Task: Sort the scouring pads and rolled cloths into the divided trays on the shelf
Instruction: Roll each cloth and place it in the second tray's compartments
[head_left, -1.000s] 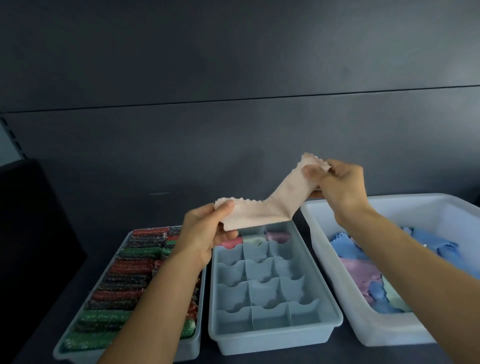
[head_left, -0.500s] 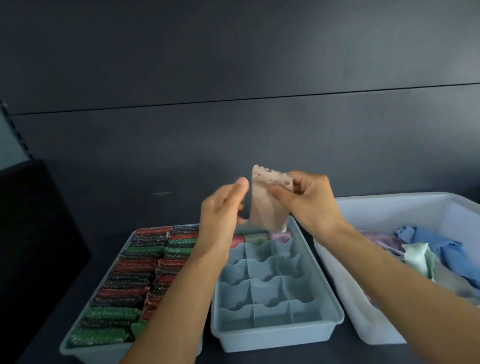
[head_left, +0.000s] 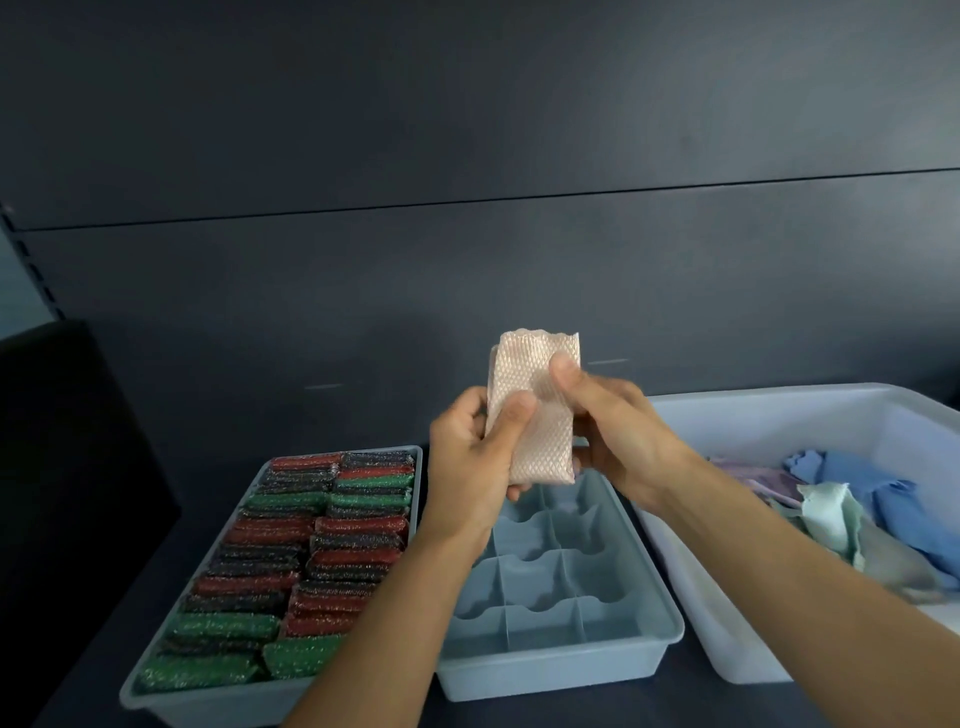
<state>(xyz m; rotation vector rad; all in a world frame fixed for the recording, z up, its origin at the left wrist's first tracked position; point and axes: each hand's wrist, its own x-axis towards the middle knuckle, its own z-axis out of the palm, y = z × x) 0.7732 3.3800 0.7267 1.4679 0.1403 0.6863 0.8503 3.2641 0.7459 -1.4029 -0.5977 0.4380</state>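
Both hands pinch folded pink cloth (head_left: 537, 410) upright above divided tray (head_left: 649, 618): left hand (head_left: 475, 457) thumb on front, right hand (head_left: 608, 436) thumb near top edge.

Behind the grip, the cloth (head_left: 535, 410) hides the fingers of the left hand (head_left: 467, 467) and right hand (head_left: 618, 441). Below the grip, the far cells of the divided tray (head_left: 550, 670) are covered; right of it, the bin (head_left: 779, 431) is cut off.

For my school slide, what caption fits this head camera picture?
Left hand and right hand hold a folded peach cloth over the blue divided tray, beside scouring pads.
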